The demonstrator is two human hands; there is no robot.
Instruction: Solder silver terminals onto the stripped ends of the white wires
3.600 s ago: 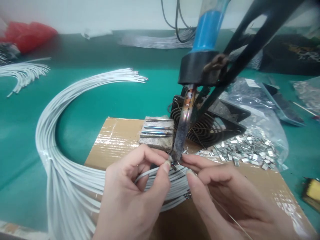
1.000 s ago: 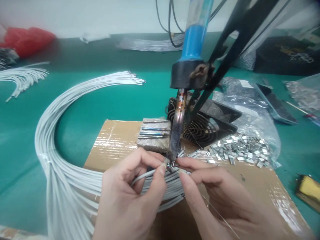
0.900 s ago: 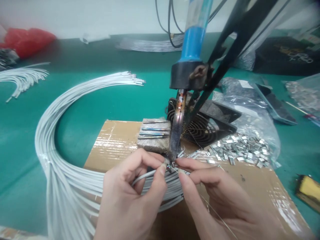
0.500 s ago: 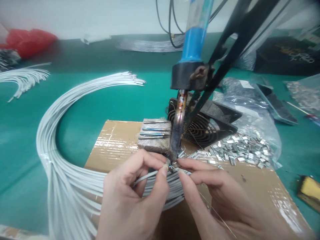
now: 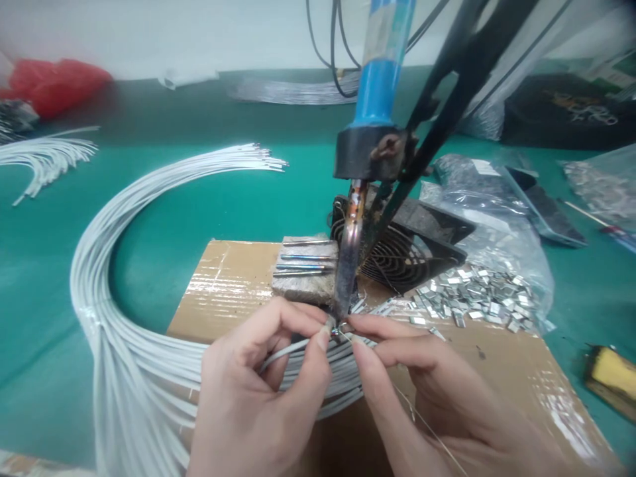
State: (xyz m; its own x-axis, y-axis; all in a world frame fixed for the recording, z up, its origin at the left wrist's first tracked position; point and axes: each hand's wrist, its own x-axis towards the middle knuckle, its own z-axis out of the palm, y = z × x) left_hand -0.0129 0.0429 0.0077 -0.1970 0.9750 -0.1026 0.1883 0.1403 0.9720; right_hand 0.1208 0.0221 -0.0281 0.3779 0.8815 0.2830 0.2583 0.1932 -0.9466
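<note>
My left hand (image 5: 258,391) pinches the end of one white wire (image 5: 285,346) between thumb and forefinger, right under the tip of the soldering iron (image 5: 348,265). Thumb and forefinger of my right hand (image 5: 437,391) grip a thin strand of solder wire (image 5: 422,424) and press it to the same spot. The iron has a blue handle and hangs from a black stand (image 5: 447,93). Both hands hover over a cardboard box (image 5: 223,285). The white wire belongs to a big curved bundle of white wires (image 5: 109,265).
A sponge block with metal pins (image 5: 305,268) and a black fan (image 5: 407,252) sit behind the iron tip. Small metal clips (image 5: 477,298) spill from a plastic bag at right. More white wires (image 5: 44,156) and a red bag (image 5: 54,76) lie far left. A yellow object (image 5: 609,377) sits at right.
Almost nothing has moved; both hands stay pinched at the iron tip. The view has shifted slightly, so the iron and stand appear a little further left.
</note>
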